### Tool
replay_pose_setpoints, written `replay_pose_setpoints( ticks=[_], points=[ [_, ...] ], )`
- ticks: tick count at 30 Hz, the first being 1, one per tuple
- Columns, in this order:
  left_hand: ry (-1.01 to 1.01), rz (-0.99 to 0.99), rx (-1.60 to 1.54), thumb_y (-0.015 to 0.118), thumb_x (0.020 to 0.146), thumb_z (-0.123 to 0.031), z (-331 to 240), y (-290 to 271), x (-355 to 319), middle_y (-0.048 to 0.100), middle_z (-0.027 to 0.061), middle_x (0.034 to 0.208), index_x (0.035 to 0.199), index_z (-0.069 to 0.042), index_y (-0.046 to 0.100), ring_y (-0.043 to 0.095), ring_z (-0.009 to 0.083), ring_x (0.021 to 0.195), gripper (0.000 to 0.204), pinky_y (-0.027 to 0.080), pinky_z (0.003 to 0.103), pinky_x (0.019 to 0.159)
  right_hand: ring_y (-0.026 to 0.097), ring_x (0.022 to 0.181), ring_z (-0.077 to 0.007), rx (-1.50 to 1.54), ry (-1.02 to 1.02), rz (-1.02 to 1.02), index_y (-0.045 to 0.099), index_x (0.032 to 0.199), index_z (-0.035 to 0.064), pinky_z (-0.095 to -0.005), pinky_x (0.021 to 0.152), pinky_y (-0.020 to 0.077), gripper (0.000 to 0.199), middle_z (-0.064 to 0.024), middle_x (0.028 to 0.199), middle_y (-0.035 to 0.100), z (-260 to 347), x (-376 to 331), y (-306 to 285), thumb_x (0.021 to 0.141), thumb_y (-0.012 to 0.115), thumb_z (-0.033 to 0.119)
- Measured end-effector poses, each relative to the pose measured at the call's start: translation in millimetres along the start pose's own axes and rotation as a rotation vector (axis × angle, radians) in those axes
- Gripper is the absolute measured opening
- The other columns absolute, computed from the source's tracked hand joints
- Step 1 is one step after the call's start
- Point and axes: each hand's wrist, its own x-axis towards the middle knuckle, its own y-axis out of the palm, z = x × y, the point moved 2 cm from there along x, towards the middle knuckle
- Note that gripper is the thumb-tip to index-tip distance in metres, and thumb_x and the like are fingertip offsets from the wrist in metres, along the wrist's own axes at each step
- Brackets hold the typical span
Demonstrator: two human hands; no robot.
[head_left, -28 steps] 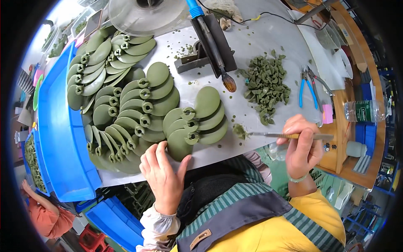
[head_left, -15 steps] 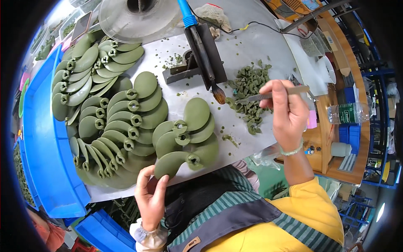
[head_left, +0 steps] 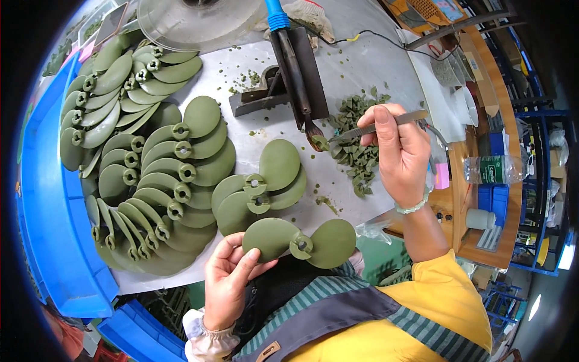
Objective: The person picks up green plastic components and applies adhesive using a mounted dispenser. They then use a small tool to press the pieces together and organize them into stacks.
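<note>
My left hand grips one blade of an olive-green two-blade propeller, held flat just off the near table edge. My right hand pinches metal tweezers; their tips hold a small green piece right at the tip of a soldering iron with a blue handle, resting on a dark stand. A heap of small green pieces lies under the right hand.
Many green propellers lie overlapped on the grey table, left of centre. Blue bins line the left edge. A clear round cover stands at the back. A water bottle and clutter sit on the right shelf.
My left hand picked a propeller off the table and holds it near the edge. My right hand moved the tweezers from the table's right edge up to the iron's tip.
</note>
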Motion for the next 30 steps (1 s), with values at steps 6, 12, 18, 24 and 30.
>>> replay_pose_setpoints(
  ticks=[6, 12, 18, 24, 30],
  points=[
    [-0.043, 0.012, -0.014, 0.057, 0.099, -0.003, 3, 4, 4, 0.065, 0.0156, 0.121, 0.126, 0.003, 0.048, 0.065, 0.0228, 0.110, 0.028, 0.058, 0.039, 0.093, 0.060, 0.060, -0.0113, -0.009, -0.058, 0.037, 0.064, 0.093, -0.0025, -0.0243, 0.053, 0.0455, 0.021, -0.0058, 0.081, 0.065, -2, 0, -1, 0.102, 0.059, 0.016],
    [-0.048, 0.011, -0.012, 0.056, 0.099, -0.001, 6, 6, 6, 0.065, 0.0159, 0.122, 0.125, 0.003, 0.048, 0.065, 0.0225, 0.110, 0.028, 0.058, 0.040, 0.094, 0.060, 0.060, -0.0116, -0.016, -0.067, 0.037, 0.064, 0.093, -0.0018, -0.0249, 0.053, 0.0453, 0.020, -0.0063, 0.081, 0.065, -3, 0, -1, 0.101, 0.059, 0.016],
    [-0.048, 0.017, 0.020, 0.056, 0.099, 0.000, 8, 11, 7, 0.065, 0.0162, 0.122, 0.123, 0.003, 0.047, 0.065, 0.0226, 0.110, 0.026, 0.058, 0.041, 0.094, 0.059, 0.060, -0.0119, -0.016, -0.079, 0.044, 0.065, 0.095, -0.0015, -0.0249, 0.054, 0.0459, 0.019, -0.0064, 0.081, 0.066, -4, 0, -3, 0.101, 0.059, 0.015],
    [-0.034, 0.042, -0.004, 0.055, 0.099, 0.001, 12, 12, 10, 0.064, 0.0163, 0.122, 0.121, 0.002, 0.046, 0.065, 0.0230, 0.111, 0.024, 0.057, 0.042, 0.096, 0.060, 0.060, -0.0121, -0.006, -0.074, 0.051, 0.065, 0.097, -0.0013, -0.0252, 0.054, 0.0470, 0.019, -0.0068, 0.082, 0.066, -4, -1, -2, 0.101, 0.059, 0.016],
    [-0.005, 0.020, 0.017, 0.056, 0.099, -0.003, 15, 17, 12, 0.066, 0.0155, 0.117, 0.121, 0.002, 0.047, 0.067, 0.0230, 0.107, 0.024, 0.059, 0.042, 0.092, 0.061, 0.060, -0.0122, -0.005, -0.071, 0.046, 0.066, 0.098, -0.0013, -0.0250, 0.054, 0.0473, 0.018, -0.0074, 0.082, 0.067, -5, -1, -2, 0.101, 0.059, 0.015]
  ],
)
